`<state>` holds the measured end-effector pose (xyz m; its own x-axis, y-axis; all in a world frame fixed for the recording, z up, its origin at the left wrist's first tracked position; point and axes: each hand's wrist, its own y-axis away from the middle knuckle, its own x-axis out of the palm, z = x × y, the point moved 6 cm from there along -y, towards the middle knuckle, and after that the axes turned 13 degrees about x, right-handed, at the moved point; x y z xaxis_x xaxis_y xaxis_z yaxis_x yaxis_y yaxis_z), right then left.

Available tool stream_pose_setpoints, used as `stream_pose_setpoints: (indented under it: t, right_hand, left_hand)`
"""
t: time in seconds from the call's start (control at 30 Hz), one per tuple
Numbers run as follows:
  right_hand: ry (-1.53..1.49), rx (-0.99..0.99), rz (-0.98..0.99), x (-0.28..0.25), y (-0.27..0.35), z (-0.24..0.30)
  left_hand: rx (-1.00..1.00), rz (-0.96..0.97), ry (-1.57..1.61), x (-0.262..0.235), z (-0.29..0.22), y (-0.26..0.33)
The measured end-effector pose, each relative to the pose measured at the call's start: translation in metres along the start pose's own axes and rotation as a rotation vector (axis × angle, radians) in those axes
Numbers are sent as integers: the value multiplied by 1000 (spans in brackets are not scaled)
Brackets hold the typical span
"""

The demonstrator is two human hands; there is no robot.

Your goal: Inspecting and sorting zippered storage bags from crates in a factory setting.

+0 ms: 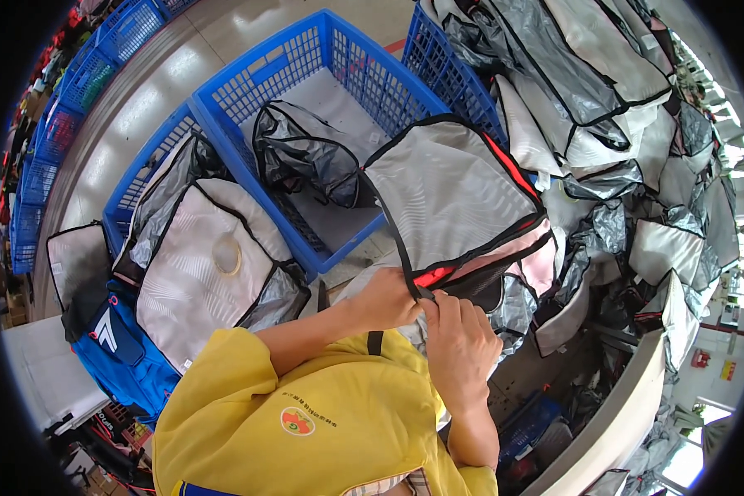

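A half-made sewn bag piece [450, 186] hangs in front of me, with a pale grey ribbed panel, black edge binding, red trim and a pink side. My left hand [388, 299] is closed on its near lower corner. Right beside it, my right hand [463, 339] pinches the black edge at that same corner, fingers curled. The exact bit of binding between my fingertips is hidden. Below the panel, dark mesh and silver lining show partly.
A blue plastic crate [326, 29] ahead holds a silver-and-black sewn piece [306, 153]. At left, a second crate carries pale padded panels [198, 264], near a blue backpack [120, 355]. Similar pieces [587, 58] are heaped high at right. A pale curved board [612, 430] stands lower right.
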<state>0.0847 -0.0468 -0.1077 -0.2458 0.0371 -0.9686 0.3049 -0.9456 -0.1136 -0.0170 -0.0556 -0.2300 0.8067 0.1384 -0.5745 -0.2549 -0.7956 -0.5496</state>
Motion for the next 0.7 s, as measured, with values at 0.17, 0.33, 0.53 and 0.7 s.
stream_pose_setpoints:
  t: [0.17, 0.33, 0.53, 0.7]
  right_hand:
    - [24, -24, -12, 3, -2, 5]
    - [21, -83, -55, 7, -2, 3]
    - [-101, 37, -4, -3, -4, -10]
    - [-131, 23, 38, -2, -4, -8]
  left_hand:
    - [23, -26, 6, 4, 3, 5]
    - [-1, -22, 13, 8, 6, 7]
    - [-27, -25, 9, 0, 0, -2]
    - [-33, -17, 22, 4, 4, 2]
